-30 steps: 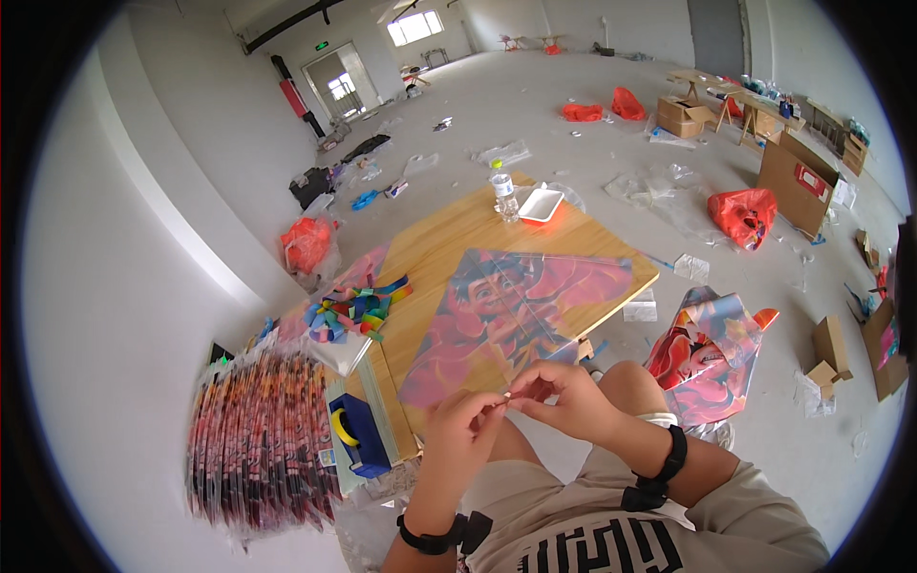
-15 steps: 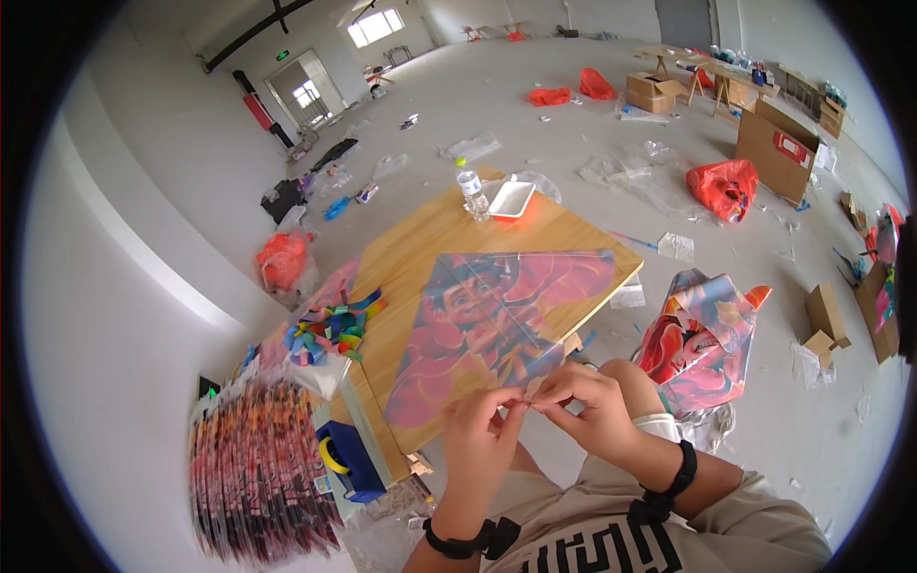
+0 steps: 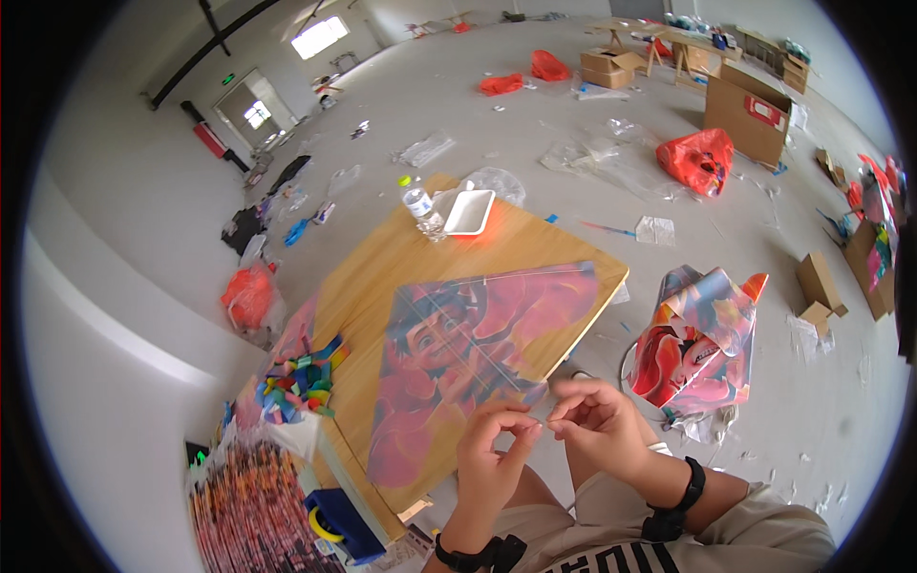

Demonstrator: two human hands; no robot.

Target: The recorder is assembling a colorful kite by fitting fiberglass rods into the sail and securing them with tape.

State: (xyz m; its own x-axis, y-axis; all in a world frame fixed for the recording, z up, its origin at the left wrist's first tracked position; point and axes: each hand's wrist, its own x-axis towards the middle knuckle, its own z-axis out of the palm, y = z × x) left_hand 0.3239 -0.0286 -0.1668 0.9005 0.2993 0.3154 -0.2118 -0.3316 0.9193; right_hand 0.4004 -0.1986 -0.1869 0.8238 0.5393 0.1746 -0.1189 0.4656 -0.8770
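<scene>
Two hands (image 3: 549, 441) pinch thin string beside glossy diamond-shaped kite (image 3: 468, 349).

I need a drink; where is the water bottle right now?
In the head view, the clear water bottle stands at the far end of the wooden table, just left of the white tray, beyond the kite.
</scene>
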